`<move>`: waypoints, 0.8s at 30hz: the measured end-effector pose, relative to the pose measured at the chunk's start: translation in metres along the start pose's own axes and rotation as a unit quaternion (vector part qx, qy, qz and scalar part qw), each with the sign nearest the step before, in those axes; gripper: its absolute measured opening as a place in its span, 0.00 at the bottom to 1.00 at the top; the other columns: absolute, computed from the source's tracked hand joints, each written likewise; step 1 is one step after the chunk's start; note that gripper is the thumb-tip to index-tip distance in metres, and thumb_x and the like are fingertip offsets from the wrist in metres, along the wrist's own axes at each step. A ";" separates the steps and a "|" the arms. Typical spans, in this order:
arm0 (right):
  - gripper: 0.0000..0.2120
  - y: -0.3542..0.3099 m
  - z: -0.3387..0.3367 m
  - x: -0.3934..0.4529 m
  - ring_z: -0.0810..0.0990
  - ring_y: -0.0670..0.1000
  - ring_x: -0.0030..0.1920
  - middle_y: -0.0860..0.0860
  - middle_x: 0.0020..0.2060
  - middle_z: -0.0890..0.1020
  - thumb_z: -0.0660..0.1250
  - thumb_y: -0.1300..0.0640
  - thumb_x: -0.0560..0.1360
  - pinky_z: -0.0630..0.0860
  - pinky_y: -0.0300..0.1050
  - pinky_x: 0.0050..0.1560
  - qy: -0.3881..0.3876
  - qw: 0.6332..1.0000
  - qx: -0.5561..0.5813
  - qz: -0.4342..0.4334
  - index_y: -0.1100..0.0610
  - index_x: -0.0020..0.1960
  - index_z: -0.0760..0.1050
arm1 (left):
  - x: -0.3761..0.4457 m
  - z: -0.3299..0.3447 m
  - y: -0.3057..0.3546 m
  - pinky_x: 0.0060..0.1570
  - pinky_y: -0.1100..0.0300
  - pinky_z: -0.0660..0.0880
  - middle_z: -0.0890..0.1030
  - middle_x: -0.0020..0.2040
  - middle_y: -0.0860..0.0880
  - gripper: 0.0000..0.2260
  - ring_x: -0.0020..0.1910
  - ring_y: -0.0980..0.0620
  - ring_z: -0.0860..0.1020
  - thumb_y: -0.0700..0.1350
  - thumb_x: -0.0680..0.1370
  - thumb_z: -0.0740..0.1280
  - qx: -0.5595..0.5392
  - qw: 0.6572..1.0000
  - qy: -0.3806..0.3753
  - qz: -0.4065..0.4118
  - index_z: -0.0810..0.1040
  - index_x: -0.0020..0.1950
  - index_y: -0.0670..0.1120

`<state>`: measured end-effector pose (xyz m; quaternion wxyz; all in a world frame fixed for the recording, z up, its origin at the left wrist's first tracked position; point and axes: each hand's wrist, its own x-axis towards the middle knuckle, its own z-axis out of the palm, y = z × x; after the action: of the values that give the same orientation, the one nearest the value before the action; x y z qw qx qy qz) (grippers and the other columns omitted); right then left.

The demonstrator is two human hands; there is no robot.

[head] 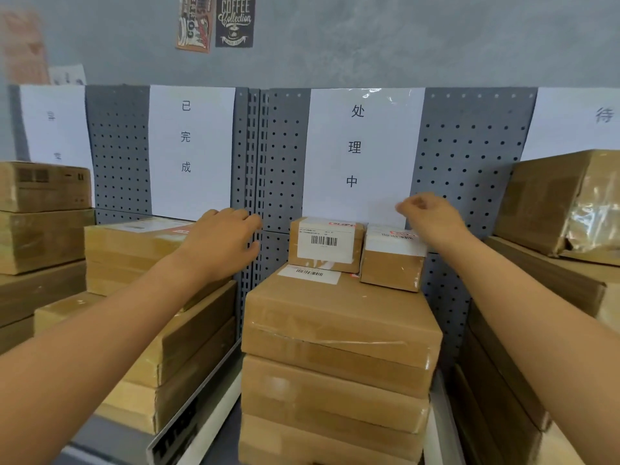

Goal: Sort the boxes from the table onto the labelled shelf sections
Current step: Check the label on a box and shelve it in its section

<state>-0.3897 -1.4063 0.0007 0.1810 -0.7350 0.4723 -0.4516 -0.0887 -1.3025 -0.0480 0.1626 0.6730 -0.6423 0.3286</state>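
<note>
Head view showed two small boxes side by side on top of the middle stack, at the back of the shelf under the middle paper label (360, 152): the left small box (326, 245) and the right small box (391, 260), its long axis running front to back. Right hand (427, 214) hovered just above and behind the right small box, fingers loosely curled and holding nothing, clearly the nearer hand. Left hand (223, 239) was relaxed and spread, apart to the left, over the neighbouring stack of flat boxes (134, 250).
</note>
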 end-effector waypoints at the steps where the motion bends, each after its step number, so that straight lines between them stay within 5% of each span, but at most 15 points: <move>1: 0.19 -0.005 0.003 -0.007 0.72 0.49 0.56 0.54 0.66 0.76 0.62 0.49 0.81 0.67 0.45 0.54 -0.015 0.999 -0.018 -0.041 0.56 0.69 0.72 | -0.003 -0.006 0.005 0.59 0.51 0.71 0.79 0.60 0.49 0.17 0.59 0.48 0.76 0.51 0.81 0.59 0.001 1.000 0.001 -0.001 0.72 0.69 0.49; 11: 0.24 -0.054 0.059 -0.094 0.70 0.55 0.68 0.53 0.69 0.74 0.63 0.51 0.80 0.68 0.53 0.67 -0.127 0.930 -0.183 -0.294 0.53 0.75 0.66 | -0.067 -0.061 0.038 0.48 0.54 0.67 0.78 0.53 0.48 0.11 0.52 0.47 0.75 0.50 0.81 0.59 0.039 0.999 -0.022 0.002 0.73 0.60 0.47; 17: 0.26 -0.091 0.106 -0.140 0.67 0.55 0.72 0.53 0.72 0.71 0.62 0.52 0.80 0.67 0.53 0.71 -0.159 0.901 -0.186 -0.359 0.52 0.77 0.63 | -0.132 -0.090 -0.001 0.55 0.49 0.75 0.78 0.59 0.47 0.14 0.56 0.45 0.76 0.51 0.81 0.58 0.074 0.993 -0.083 -0.045 0.73 0.64 0.48; 20: 0.26 -0.122 0.132 -0.160 0.69 0.56 0.69 0.53 0.70 0.73 0.62 0.51 0.80 0.68 0.53 0.68 -0.166 0.886 -0.190 -0.390 0.54 0.76 0.65 | -0.165 -0.108 -0.040 0.58 0.50 0.72 0.78 0.60 0.47 0.16 0.58 0.45 0.76 0.52 0.81 0.57 0.116 0.987 -0.092 -0.065 0.72 0.67 0.48; 24: 0.21 -0.169 0.176 -0.191 0.72 0.57 0.62 0.55 0.62 0.76 0.63 0.53 0.79 0.70 0.51 0.59 -0.172 0.869 -0.179 -0.427 0.58 0.70 0.69 | -0.212 -0.130 -0.090 0.47 0.53 0.66 0.77 0.54 0.47 0.13 0.53 0.46 0.75 0.51 0.81 0.58 0.166 0.976 -0.095 -0.100 0.71 0.62 0.47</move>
<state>-0.1810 -1.1883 -0.0691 -0.0863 -0.9507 0.1468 -0.2591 -0.0228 -1.0478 -0.0730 0.0192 0.7797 -0.5205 0.3476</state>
